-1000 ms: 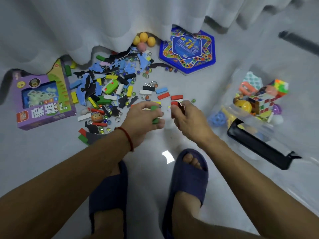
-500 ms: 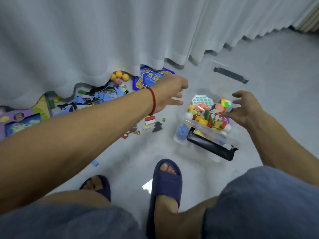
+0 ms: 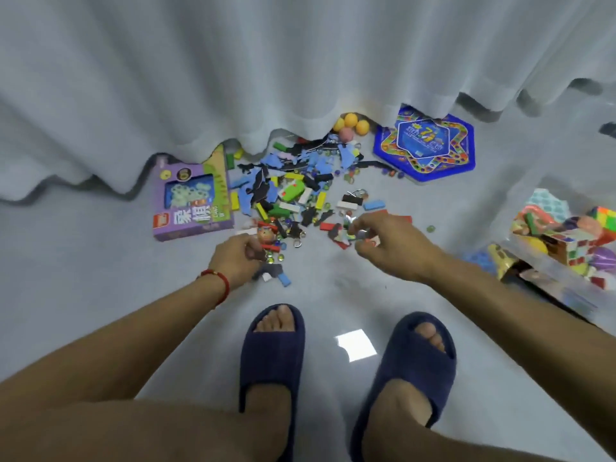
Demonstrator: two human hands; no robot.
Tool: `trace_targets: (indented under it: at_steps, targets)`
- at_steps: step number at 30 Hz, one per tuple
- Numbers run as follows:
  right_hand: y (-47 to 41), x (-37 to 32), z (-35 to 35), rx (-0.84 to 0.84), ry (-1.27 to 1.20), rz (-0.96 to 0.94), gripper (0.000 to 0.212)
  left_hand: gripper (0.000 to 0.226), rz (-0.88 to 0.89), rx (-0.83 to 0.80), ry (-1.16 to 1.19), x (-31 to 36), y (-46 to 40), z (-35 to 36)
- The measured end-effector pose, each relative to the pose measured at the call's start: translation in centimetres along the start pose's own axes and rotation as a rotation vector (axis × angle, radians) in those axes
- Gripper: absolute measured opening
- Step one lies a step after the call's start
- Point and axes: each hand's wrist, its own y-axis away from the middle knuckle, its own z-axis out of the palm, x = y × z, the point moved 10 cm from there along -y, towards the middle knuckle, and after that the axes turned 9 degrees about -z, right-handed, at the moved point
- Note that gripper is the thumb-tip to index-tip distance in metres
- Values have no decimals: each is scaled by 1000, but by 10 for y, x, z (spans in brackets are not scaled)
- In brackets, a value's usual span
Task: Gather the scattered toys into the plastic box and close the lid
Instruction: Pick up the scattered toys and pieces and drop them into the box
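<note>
Scattered toys (image 3: 293,195) lie in a heap on the grey floor: coloured blocks, blue and black flat pieces, marbles and a small figure. My left hand (image 3: 236,258), with a red string at the wrist, is curled at the heap's near edge and pinches small pieces. My right hand (image 3: 390,241) reaches into the heap's right side, its fingers curled round small pieces. The clear plastic box (image 3: 566,285) stands at the right edge, apart from both hands. It holds puzzle cubes and other toys and is partly cut off by the frame.
A purple game carton (image 3: 193,201) lies left of the heap and a blue hexagonal board (image 3: 425,145) behind it to the right. Orange balls (image 3: 350,123) sit against the white curtain (image 3: 300,61). My feet in dark slippers (image 3: 273,358) stand in front.
Both hands have come back from over the plastic box to the heap and closed on small pieces. The view has swung left, putting the box at the right edge.
</note>
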Motion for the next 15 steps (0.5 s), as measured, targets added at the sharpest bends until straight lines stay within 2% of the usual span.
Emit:
trace_targets:
  at_steps: [4,7,10,15]
  targets:
    - [-40,-11,106,-260,174,-114,39,61,50,66,-323,-29,-15,26]
    - [-64,-23,160,-302,169,-129,42,81,64,74,-300,-35,-29,40]
    - [-82,-27,190,-223,99,-57,45,85,63,101,-243,-37,-43,45]
    - [-98,-22,214,-75,113,-35,46,73,64,150,-210,-45,-54,51]
